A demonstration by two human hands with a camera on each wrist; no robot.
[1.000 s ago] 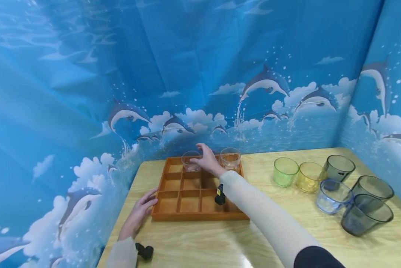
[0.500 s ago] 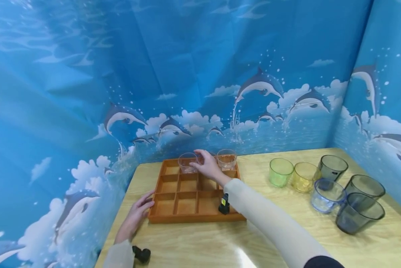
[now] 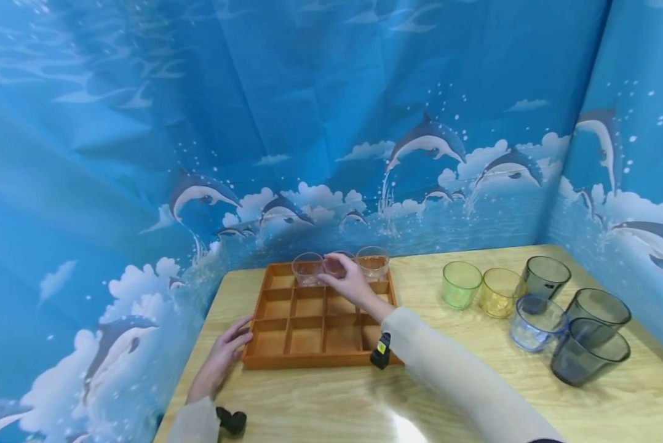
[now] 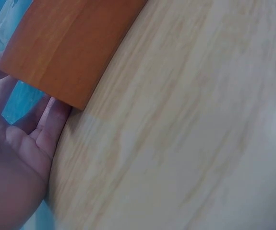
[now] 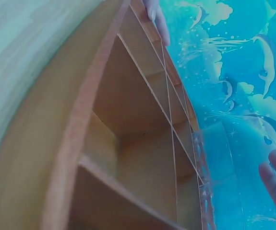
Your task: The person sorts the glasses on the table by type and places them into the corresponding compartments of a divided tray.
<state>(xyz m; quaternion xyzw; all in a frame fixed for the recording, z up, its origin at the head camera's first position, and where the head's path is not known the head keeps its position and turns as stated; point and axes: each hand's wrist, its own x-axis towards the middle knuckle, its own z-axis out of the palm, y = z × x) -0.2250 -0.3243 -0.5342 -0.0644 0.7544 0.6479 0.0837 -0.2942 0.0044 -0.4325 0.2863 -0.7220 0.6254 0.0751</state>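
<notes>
In the head view, a wooden compartment tray (image 3: 309, 360) lies on the table. Clear glasses stand in its back row: a left one (image 3: 305, 274), a middle one (image 3: 332, 268) and a right one (image 3: 373, 264). My right hand (image 3: 350, 283) is over the middle glass and partly hides it. In the right wrist view, the fingertips (image 5: 271, 179) look spread and apart from the glass. My left hand (image 3: 221, 360) touches the tray's left side with its fingers. The left wrist view has this hand (image 4: 20, 153) beside the tray's corner (image 4: 73, 62), some fingers hidden behind it.
On the right of the table stand a green glass (image 3: 461, 286), a yellow glass (image 3: 500, 295), a blue glass (image 3: 536, 326) and several grey ones, including a tilted front one (image 3: 588, 357). A dolphin-printed backdrop (image 3: 309, 123) rises behind the table.
The middle clear glass has come into sight behind my right hand. That hand has drawn back slightly towards me. My left hand stays at the tray's side, while the head view has shifted a little.
</notes>
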